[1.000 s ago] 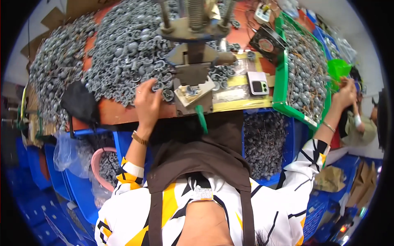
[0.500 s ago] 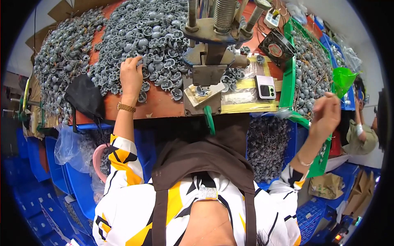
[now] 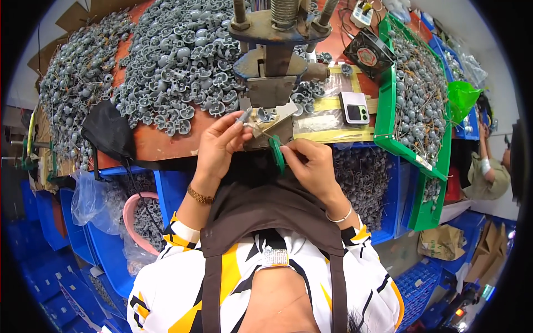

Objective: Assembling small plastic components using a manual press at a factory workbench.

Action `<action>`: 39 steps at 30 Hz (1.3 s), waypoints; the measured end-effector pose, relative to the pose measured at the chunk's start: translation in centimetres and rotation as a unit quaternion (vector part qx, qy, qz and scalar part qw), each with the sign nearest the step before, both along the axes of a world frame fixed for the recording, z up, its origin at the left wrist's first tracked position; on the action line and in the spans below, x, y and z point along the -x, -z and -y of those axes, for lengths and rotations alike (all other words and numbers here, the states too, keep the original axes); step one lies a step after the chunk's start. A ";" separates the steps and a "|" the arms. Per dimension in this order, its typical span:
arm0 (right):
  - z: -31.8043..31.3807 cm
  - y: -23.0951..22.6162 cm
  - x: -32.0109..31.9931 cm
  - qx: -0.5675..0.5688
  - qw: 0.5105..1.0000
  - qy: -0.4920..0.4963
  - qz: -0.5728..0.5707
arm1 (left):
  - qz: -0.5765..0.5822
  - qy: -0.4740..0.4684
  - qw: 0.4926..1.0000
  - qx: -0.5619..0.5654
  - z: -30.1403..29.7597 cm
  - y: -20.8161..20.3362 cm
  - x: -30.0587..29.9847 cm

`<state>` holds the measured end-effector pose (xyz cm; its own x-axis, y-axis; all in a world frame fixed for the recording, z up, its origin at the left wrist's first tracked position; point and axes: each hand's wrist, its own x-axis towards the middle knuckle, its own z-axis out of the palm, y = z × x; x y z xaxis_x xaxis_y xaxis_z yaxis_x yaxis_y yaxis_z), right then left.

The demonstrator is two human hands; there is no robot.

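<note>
My left hand [image 3: 219, 145] pinches a small grey plastic part [image 3: 244, 115] between thumb and fingers, at the left side of the press's base. A pale block [image 3: 284, 114] under the press head [image 3: 271, 91] has another grey piece [image 3: 266, 115] seated on it. My right hand [image 3: 313, 169] is closed, thumb against index finger, just right of a green strip-like handle [image 3: 277, 154] at the base's front. Whether its fingertips touch that handle or hold something small is hidden. A heap of grey cup-shaped plastic parts [image 3: 177, 61] lies beyond my left hand.
To the right stands a green tray [image 3: 386, 130] of grey balls with thin wires. A phone [image 3: 354, 108] and a small black fan [image 3: 369, 54] are near it. A black cloth bag [image 3: 111, 133] lies left; blue bins [image 3: 169, 191] sit below the table edge.
My left hand has come from the grey heap to the press base with a grey part. My right hand has moved left from beside the green tray to the green handle, its fingers now closed.
</note>
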<state>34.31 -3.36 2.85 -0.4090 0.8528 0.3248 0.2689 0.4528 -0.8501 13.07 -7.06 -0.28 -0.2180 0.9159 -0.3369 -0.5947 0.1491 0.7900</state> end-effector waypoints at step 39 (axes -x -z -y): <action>-2.2 2.7 -0.2 0.196 0.971 -0.108 -0.079 | -0.534 -0.179 0.788 -0.250 1.0 -3.8 -3.9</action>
